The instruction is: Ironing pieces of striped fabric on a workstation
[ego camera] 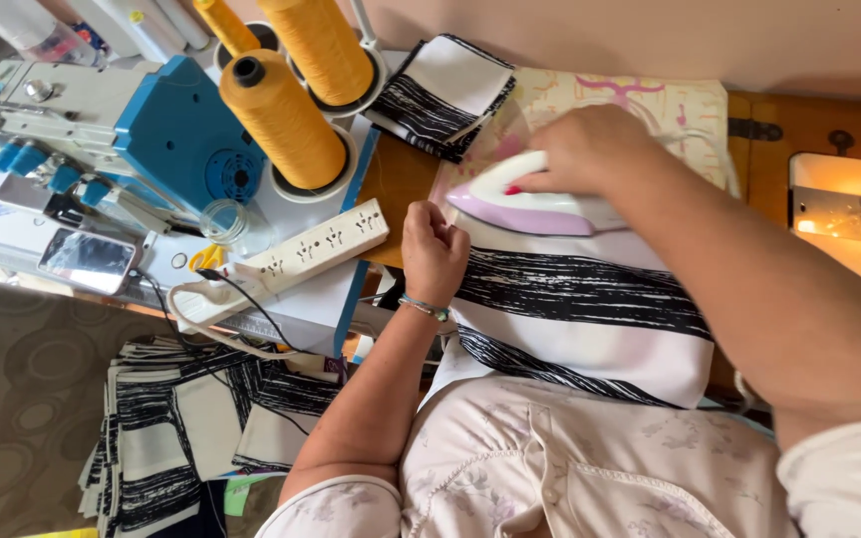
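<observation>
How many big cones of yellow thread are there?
3: the nearest cone beside the blue machine, the second cone behind it, the third cone cut off at the top edge.

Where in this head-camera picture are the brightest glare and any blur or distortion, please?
Head view: strongest glare at the lit metal plate far right, nearly blown out; the phone screen reflects light; the right hand on the iron looks slightly soft; the right forearm looms large.

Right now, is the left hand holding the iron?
No, the right hand grips the iron, while the left hand presses on the striped cloth.
</observation>
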